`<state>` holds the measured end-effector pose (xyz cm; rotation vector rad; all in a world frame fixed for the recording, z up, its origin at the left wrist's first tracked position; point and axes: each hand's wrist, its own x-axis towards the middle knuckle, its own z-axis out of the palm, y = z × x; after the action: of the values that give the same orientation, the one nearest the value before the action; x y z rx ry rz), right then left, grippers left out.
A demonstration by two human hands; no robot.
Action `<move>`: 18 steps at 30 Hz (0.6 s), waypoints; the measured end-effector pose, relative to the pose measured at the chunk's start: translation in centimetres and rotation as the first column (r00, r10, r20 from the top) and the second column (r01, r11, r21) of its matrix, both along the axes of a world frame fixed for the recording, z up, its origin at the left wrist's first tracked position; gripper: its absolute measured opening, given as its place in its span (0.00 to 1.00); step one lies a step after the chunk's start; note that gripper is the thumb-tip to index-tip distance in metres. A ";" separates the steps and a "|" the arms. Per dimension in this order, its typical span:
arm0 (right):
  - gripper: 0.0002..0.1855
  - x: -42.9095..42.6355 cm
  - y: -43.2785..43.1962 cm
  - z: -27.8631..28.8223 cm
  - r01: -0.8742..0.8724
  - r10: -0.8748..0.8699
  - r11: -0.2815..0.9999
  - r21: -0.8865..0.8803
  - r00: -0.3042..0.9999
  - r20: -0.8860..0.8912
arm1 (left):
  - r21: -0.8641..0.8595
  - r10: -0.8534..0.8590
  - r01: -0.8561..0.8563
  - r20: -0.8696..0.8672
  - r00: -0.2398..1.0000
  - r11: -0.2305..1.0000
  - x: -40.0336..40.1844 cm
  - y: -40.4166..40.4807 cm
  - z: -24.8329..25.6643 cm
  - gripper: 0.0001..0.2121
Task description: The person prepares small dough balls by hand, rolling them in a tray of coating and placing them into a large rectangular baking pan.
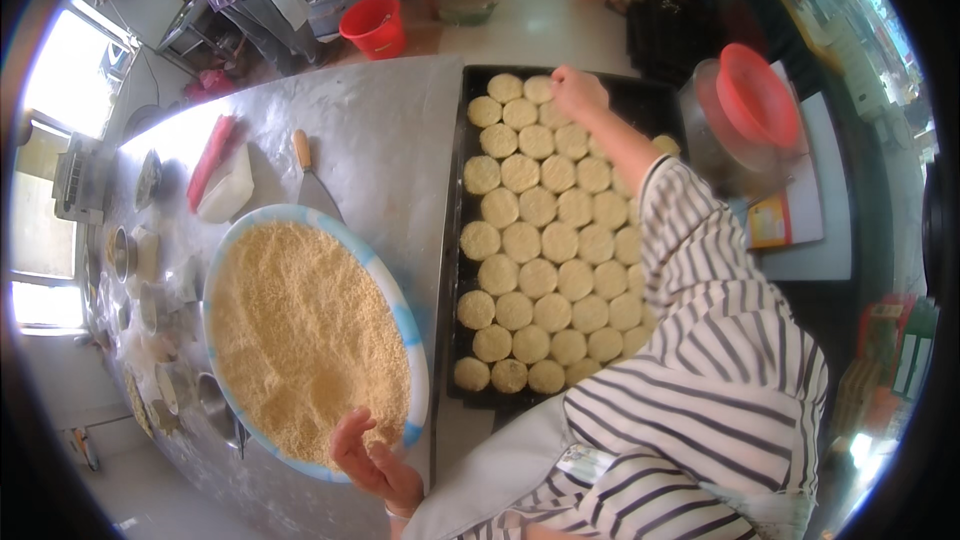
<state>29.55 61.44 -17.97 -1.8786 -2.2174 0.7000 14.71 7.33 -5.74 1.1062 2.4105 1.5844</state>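
Observation:
A black baking tray [453,240] bears rows of round flat pastries [538,207] that look coated with sesame seeds. At its far side my right hand [581,93] reaches over the top row, fingertips at the edge of a seeded round [538,89]; whether they grip it cannot be told. My left hand [375,461] is at the near rim of a blue and white basin [411,345], fingers apart and curled, with no item in it. Pale sesame seeds [307,330] fill much of the basin. My right sleeve hides part of the tray.
On the metal table [390,127] lie a scraper with a wooden handle [301,150], a white plastic scoop [229,187] and a red roll [211,157]. Metal bowls [124,253] stand at left. A red basin [757,96] sits beyond the tray. A co-worker [247,0] stands across the table.

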 end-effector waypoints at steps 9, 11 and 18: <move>0.15 -0.3 -1.5 -0.2 -0.102 0.050 0.960 0.260 0.979 0.199 | -0.002 -0.006 0.006 0.008 1.000 1.000 0.1 0.3 0.2 0.15; 0.16 -0.6 -1.8 0.6 -0.098 0.080 0.987 0.130 0.987 0.137 | -0.002 -0.009 0.009 0.020 1.000 1.000 0.1 0.3 0.3 0.15; 0.21 -0.3 -2.0 0.2 -0.069 0.061 0.989 0.131 0.996 0.061 | -0.032 -0.005 0.005 -0.003 1.000 0.999 0.0 -0.2 0.1 0.19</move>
<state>29.23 59.47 -17.72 -1.7908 -2.3070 0.5005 14.73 7.14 -5.65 1.1096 2.4240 1.5378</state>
